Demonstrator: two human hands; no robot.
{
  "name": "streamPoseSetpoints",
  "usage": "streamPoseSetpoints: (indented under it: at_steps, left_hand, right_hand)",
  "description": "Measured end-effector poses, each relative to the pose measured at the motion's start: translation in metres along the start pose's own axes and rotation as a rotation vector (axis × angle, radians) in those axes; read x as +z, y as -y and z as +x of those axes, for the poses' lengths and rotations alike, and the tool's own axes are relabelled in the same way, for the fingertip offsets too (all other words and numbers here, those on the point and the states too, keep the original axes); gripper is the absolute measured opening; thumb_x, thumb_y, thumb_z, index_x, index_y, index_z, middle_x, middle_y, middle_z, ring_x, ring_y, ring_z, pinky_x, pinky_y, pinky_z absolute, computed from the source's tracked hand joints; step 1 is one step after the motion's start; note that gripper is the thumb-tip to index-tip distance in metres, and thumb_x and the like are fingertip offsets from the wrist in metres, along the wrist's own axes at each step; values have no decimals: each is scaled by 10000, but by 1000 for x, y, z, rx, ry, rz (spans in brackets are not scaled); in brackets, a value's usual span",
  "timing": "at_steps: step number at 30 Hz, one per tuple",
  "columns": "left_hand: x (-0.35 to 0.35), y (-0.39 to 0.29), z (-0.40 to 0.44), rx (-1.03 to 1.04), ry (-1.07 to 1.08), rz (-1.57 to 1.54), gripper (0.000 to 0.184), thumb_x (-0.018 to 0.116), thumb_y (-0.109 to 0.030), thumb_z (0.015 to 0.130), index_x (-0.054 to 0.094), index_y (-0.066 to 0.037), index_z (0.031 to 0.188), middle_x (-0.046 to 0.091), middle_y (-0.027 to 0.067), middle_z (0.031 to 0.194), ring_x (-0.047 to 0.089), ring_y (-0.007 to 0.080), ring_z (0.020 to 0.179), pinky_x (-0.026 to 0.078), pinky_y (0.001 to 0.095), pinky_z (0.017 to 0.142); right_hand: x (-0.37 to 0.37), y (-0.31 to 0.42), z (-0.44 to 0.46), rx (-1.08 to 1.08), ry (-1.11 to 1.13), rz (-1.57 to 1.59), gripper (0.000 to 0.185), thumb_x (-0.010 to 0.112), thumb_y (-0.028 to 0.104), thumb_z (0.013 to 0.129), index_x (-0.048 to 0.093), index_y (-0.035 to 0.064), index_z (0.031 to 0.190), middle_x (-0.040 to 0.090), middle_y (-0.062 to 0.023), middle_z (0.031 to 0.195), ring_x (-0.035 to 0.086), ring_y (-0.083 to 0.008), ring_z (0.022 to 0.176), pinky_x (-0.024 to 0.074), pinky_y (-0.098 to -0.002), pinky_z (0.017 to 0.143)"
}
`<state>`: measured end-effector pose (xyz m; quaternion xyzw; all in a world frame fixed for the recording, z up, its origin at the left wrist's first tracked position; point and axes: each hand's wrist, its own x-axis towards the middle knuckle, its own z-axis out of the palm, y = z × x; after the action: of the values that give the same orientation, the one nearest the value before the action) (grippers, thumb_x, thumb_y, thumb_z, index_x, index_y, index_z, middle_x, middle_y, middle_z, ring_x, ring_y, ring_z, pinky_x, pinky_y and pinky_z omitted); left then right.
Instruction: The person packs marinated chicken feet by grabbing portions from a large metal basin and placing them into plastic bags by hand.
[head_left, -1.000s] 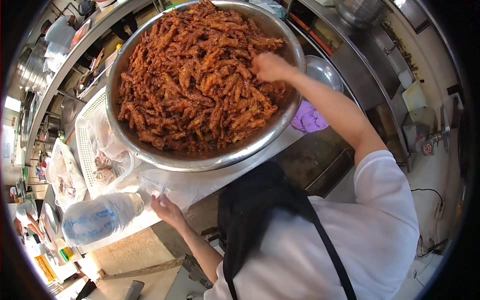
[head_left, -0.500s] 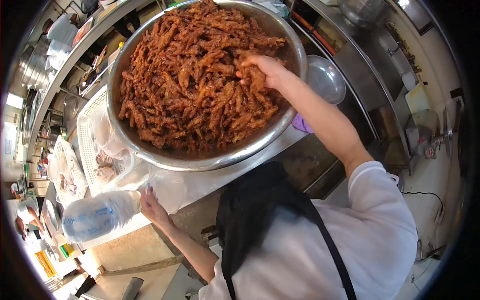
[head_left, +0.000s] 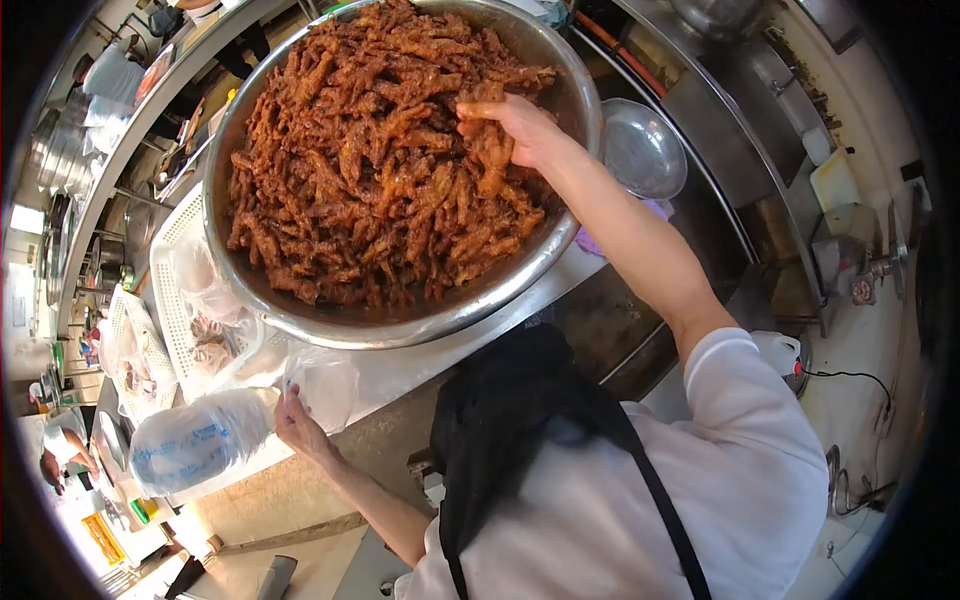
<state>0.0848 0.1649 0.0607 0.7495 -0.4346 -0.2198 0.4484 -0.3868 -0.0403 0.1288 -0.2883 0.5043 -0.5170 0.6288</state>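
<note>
A large metal bowl (head_left: 430,338) is heaped with reddish-brown sauced chicken feet (head_left: 360,170). At the pile's right side, my right hand (head_left: 518,132) is closed around some chicken feet, its thumb and fingers partly hidden by them. My left hand (head_left: 303,424), below the bowl's lower left, pinches the edge of a thin clear plastic bag (head_left: 332,388). Just left of that hand lies a clear plastic pack with blue print (head_left: 195,445).
White plastic baskets (head_left: 178,300) with bagged items stand left of the bowl. A smaller metal bowl (head_left: 643,150) sits at its right, near a purple cloth (head_left: 592,240). Metal counters run along the right. Another person (head_left: 65,445) is at the far left.
The view has shifted slightly, with the big bowl a little further left in it. My right hand keeps its grip at the pile's right side. My left hand still pinches the bag.
</note>
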Motion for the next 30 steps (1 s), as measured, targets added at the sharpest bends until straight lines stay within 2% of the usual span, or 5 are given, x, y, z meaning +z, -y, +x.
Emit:
streamPoseSetpoints:
  at_steps: [5,8,12,23,30]
  left_hand:
    - [2,9,-7,-20,-31,-74,299,555,-229,915,691,29,984,628,58,824,521,122,731,422,267,660]
    - [-4,6,-8,-41,-18,-40,301,546,-227,922,691,30,980,627,59,827,517,120,730,421,269,648]
    - [-1,-1,-10,-21,-30,-29,307,533,-234,927,692,24,983,636,66,846,523,127,738,434,283,644]
    - [0,-7,-13,83,-201,251,268,620,-236,869,678,25,898,592,162,798,528,264,755,421,393,716]
    - [-5,-2,-6,-1,-228,181,283,600,-238,884,666,31,824,563,171,735,490,243,627,385,402,595]
  right_hand:
    - [22,15,11,-519,-55,-496,129,702,76,772,605,42,851,611,-69,789,571,-177,716,460,-368,673]
    - [50,12,3,-592,-31,-1035,143,694,98,780,590,19,837,604,-97,821,580,-207,770,461,-383,687]
    - [66,-10,18,-1207,29,-1230,365,743,96,738,508,-22,992,540,-169,1012,590,-369,868,500,-437,782]
    - [73,-43,17,-767,53,-1661,490,660,42,769,424,-44,1191,566,-250,1058,619,-378,898,520,-480,709]
    - [69,5,-10,-139,103,-991,631,726,105,737,473,15,1308,604,-116,1136,580,-225,1061,432,-362,978]
